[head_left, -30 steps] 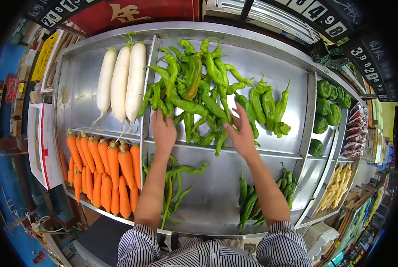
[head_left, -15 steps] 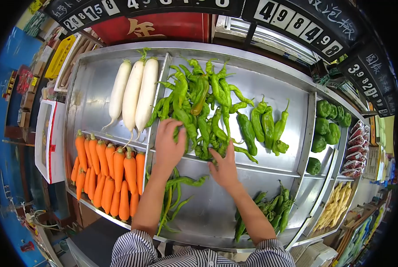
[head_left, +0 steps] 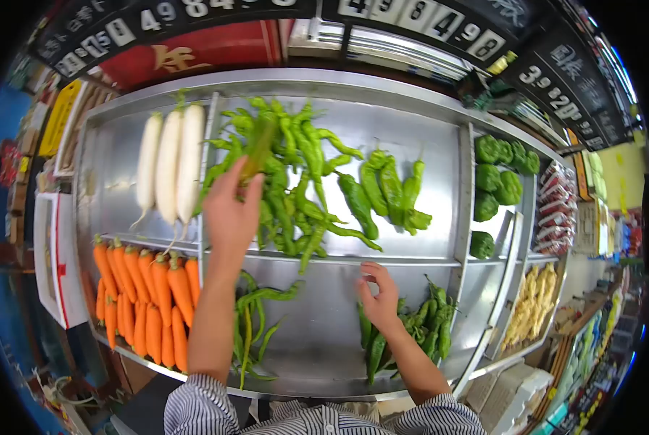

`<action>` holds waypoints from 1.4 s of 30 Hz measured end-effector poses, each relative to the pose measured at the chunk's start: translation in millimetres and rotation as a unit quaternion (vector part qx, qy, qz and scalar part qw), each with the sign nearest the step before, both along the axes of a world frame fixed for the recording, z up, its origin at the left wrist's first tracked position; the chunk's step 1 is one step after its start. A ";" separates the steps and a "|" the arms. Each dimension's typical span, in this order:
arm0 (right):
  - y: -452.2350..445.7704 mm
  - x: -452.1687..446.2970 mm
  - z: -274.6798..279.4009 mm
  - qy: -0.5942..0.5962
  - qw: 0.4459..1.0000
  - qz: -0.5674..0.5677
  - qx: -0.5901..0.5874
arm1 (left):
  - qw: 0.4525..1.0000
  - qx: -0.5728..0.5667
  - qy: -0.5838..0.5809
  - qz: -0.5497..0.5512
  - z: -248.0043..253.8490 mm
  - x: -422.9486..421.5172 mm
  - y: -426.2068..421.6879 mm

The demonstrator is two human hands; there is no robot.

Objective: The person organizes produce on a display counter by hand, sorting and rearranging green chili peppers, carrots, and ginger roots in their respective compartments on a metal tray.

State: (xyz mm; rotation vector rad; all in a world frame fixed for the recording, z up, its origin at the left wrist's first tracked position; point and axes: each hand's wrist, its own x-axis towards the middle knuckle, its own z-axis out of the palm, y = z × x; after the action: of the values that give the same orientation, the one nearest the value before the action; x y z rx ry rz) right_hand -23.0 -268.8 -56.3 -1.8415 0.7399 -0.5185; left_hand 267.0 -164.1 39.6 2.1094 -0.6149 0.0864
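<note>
So, far left of the steel bench [head_left: 317, 326] there are three white radishes [head_left: 169, 163] side by side, tails hanging toward the divider, and a stack of orange carrots [head_left: 136, 290] in the compartment just below.

Next one over is the big tangled heap of green peppers [head_left: 295, 181], all long, wrinkly and twisty, bright green and kinda shiny. The left hand [head_left: 234, 199] is at the left side of that heap, thumb and fingers pinched around the lower end of a mottled pepper [head_left: 260, 145]. That one's the oddball: brownish-olive, long, standing up out of the hand over the heap, and a bit blurry. A few skinny peppers [head_left: 270, 295] lie in the compartment below, near the left forearm.

To the right of the heap sit some plumper, glossy peppers [head_left: 391, 188]. Below them the right hand [head_left: 379, 297] is half curled, thumb apart from the fingers, nothing in it, just beside a bunch of darker green peppers [head_left: 429, 319].

Then it's blocky bell peppers [head_left: 509, 187], knobbly tan roots [head_left: 531, 304] lower down, and shiny red packs [head_left: 556, 210] at the right end.
</note>
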 end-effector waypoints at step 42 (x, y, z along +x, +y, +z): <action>-238.8 -22.7 8.9 0.165 0.967 -0.156 -0.114 | 0.968 0.050 0.171 -0.178 -126.1 -188.1 -238.1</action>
State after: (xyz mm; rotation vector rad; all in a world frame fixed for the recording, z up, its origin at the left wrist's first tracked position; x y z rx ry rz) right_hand -45.8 -507.6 -47.5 -2.0645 1.2525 -0.5190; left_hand 78.9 -402.2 -86.5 2.0098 -0.7846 -0.5094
